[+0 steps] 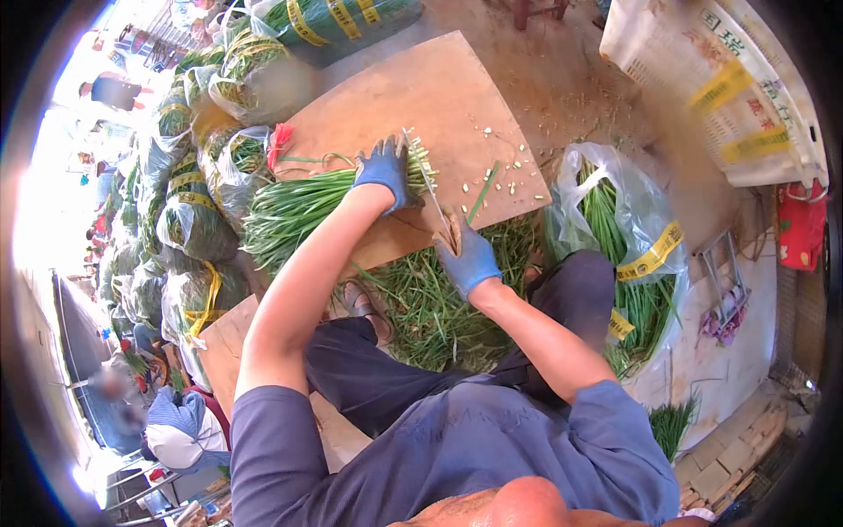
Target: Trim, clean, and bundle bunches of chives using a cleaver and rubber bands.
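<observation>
A thick bunch of green chives [294, 209] lies across a wooden board [413, 83], white stem ends toward the right. My left hand [384, 178], in a blue and dark glove, is closed over the bunch near those ends. In a matching glove, my right hand [471, 262] grips a knife [428, 180] by its handle, at the board's near edge. The blade stands across the stem ends, just right of my left hand. Cut white bits [513, 186] and a loose green leaf [484, 191] lie on the board. Red ties [279, 143] sit beyond the bunch.
Loose green trimmings [435, 307] cover the ground between my legs. On the right stands an open clear bag [575, 206] of chives. Stacked filled bags [189, 224] line the left side. Printed sacks [702, 79] are at upper right. Another person [186, 426] is at lower left.
</observation>
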A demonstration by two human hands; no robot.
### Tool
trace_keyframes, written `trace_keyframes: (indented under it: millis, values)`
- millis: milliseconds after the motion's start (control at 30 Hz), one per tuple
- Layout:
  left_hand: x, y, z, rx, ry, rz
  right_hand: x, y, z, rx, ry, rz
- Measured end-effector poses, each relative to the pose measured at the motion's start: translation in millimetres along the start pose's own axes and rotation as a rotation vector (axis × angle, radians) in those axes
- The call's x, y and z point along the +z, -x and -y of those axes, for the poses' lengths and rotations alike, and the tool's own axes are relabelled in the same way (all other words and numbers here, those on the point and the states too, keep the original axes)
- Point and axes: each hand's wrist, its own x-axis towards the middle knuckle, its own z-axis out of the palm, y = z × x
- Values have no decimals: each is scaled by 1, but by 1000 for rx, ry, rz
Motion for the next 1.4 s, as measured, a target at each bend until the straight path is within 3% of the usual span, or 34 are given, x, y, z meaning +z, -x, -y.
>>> trace_keyframes:
  millis: [233, 600, 733, 833, 1033, 1167, 1200, 1333, 1400]
  values:
    - [-22, -10, -3, -50, 100, 235, -5, -2, 6, 12, 10, 17]
    - [-12, -26, 11, -4, 157, 163, -18, -38, 22, 142, 105, 182]
    - [-34, -24, 6, -55, 178, 250, -17, -62, 28, 106, 36, 230]
    - [-24, -23, 9, -5, 182, 198, -25, -49, 35, 206, 137, 247]
    - [-19, -29, 14, -31, 182, 216, -5, -105, 26, 172, 79, 298]
    - [-16, -29, 20, 59, 231, 199, -12, -81, 10, 110, 18, 229]
    - [-23, -31, 17, 15, 202, 273, -17, -85, 16, 143, 43, 300]
    - [-9, -23, 21, 48, 211, 147, 6, -105, 11, 151, 151, 206]
    - [-9, -11, 15, 62, 205, 108, -9, -112, 2, 293, 55, 265]
